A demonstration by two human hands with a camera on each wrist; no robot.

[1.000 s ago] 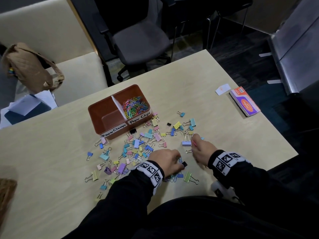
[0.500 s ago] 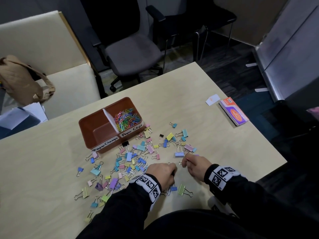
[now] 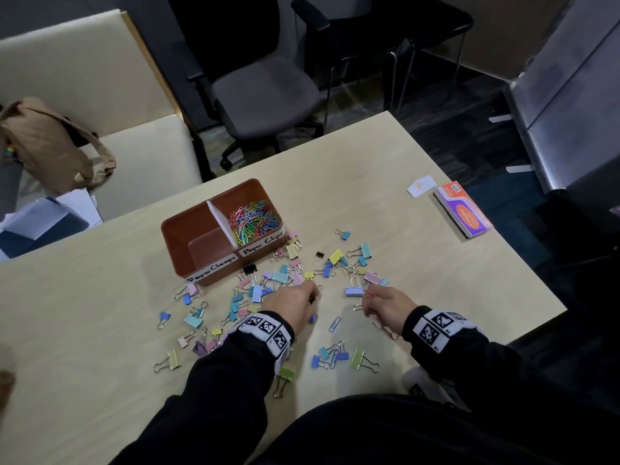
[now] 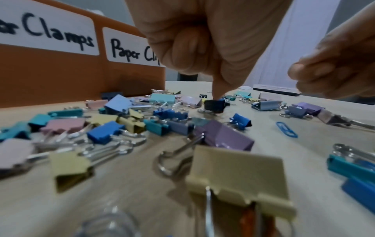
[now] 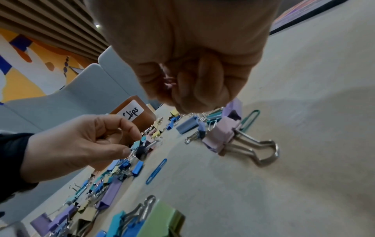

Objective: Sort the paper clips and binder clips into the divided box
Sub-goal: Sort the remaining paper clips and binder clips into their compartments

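A brown divided box stands mid-table. Its right compartment, labelled "Paper Clips", holds colourful paper clips; the left one, labelled "Paper Clamps", holds nothing. Pastel binder clips lie scattered in front of it. My left hand reaches down with curled fingers, thumb and forefinger pinching a small black binder clip that sits on the table. My right hand is curled, a pink paper clip held inside its fingers. Between the hands, a blue paper clip lies loose.
An orange and purple packet and a small white card lie at the table's far right. An office chair stands beyond the far edge. More binder clips lie near the front edge by my sleeves.
My hands have drawn apart, the left one moving left along the pile. The blue paper clip now shows on the table between them. The head view has tilted.
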